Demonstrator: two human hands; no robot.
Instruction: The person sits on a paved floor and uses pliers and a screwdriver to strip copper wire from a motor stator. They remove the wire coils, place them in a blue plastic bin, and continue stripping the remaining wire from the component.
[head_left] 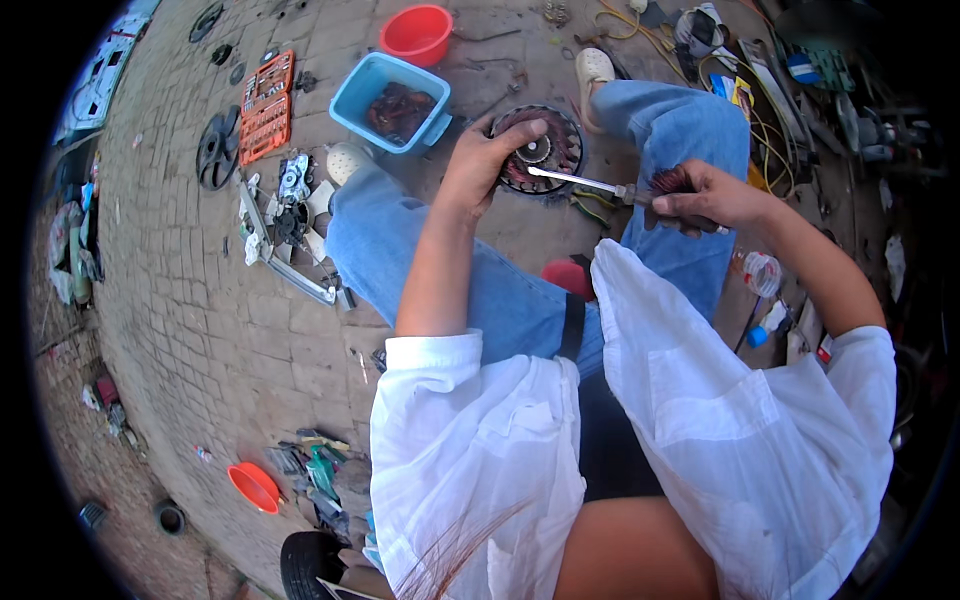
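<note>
Between my knees is a round motor part (572,140) with a dark rim, reddish windings and a toothed hub in the middle. My left hand (482,160) grips its left side, the thumb lying over the top. A screwdriver (590,181) is held in my right hand (718,200), its bright shaft pointing left across the part's lower edge. Whether the tip touches the part I cannot tell. A dark red bundle that looks like copper wire (672,180) shows at the fingers of the same hand. Pliers (592,208) with greenish handles lie just below the motor part.
A blue tub (345,108) holding a dark reddish tangle stands beyond my left foot, with a red basin (416,34) behind it. An orange tool case (266,108) lies open farther left. Metal fan parts (292,222) sit beside my left leg; cables and scrap (770,120) crowd the right.
</note>
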